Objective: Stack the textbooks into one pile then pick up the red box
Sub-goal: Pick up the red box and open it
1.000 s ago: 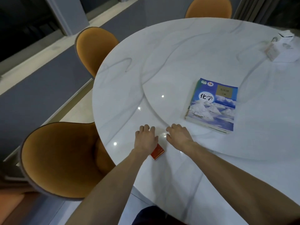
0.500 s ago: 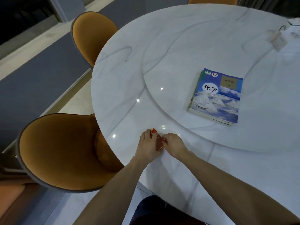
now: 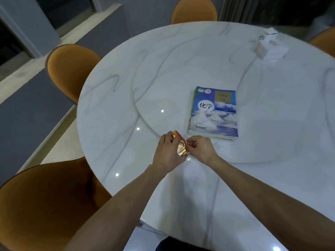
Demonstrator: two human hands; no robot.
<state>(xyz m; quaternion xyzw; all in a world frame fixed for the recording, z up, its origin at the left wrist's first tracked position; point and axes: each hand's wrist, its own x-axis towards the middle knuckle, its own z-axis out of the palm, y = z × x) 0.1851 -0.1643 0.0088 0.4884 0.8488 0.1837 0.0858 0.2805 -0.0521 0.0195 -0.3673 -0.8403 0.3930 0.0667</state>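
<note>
A small red box (image 3: 180, 144) with gold print is tilted up off the white marble table (image 3: 112, 109), held between both hands near the front edge. My left hand (image 3: 167, 153) wraps its left side and my right hand (image 3: 200, 148) pinches its right edge. A pile of textbooks (image 3: 214, 113), the top one blue with snowy mountains, lies on the raised round turntable just beyond my right hand. Its lower books show only as page edges.
Orange chairs stand around the table: one at the near left (image 3: 45, 201), one at the left (image 3: 72, 69), one at the far side (image 3: 194, 11). A white tissue pack (image 3: 268, 46) lies at the far right of the table.
Both hands went from lying flat over the red box to gripping it and tilting it up off the table. The camera view has shifted, so the books appear more central.
</note>
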